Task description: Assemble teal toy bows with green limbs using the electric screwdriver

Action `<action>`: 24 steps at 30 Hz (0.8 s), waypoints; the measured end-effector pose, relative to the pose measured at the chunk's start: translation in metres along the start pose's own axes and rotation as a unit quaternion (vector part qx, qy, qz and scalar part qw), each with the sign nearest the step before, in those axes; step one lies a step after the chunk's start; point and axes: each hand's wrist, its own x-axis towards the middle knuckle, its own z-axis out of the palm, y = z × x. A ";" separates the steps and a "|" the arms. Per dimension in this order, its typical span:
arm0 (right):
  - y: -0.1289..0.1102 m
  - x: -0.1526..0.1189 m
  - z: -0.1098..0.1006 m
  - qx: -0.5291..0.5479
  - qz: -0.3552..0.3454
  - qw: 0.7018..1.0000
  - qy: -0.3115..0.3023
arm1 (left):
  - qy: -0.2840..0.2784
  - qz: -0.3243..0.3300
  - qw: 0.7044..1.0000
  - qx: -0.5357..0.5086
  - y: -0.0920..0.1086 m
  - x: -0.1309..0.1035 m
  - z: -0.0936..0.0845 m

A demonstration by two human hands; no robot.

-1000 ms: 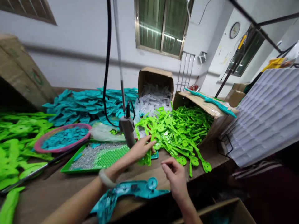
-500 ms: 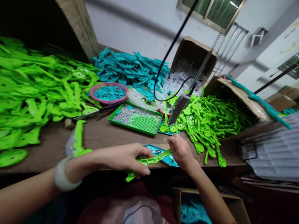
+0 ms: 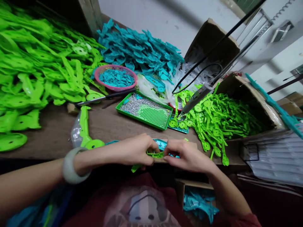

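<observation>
My left hand (image 3: 139, 149) is closed round a long lime-green plastic part (image 3: 156, 154), whose ribbed inner side shows between my hands. A lower end of that part sticks out under the left fingers. At its right end my right hand (image 3: 188, 154) has thumb and fingers bent together on it; anything small in that pinch is hidden. Behind the hands, at the table's front edge, lies a teal plastic part (image 3: 160, 144), mostly covered. Left of my wrist rests another green part with a clear piece (image 3: 76, 130) attached.
A green tray (image 3: 120, 111) of small metal pieces stands ahead, beside a pink basket (image 3: 97, 77) of teal bits. Green parts (image 3: 35, 69) heap up left, teal parts (image 3: 142, 50) behind. A hanging electric screwdriver (image 3: 196, 99) leans near more green parts (image 3: 213, 126). Below sits a carton (image 3: 180, 192).
My right hand has come down and inward onto the green part, closer to my left hand. The head view has shifted, and the hanging screwdriver tilts more.
</observation>
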 end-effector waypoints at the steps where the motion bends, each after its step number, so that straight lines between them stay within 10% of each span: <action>1: 0.000 0.006 -0.003 -0.018 -0.001 0.999 -0.030 | -0.006 0.004 1.000 -0.002 0.001 -0.001 0.000; 16: 0.000 0.033 -0.007 -0.081 -0.032 0.988 -0.127 | 0.045 0.032 0.997 0.054 -0.003 0.001 0.007; 24: -0.006 0.019 -0.005 -0.115 -0.032 0.990 -0.070 | -0.007 0.003 0.982 -0.189 -0.013 0.006 -0.004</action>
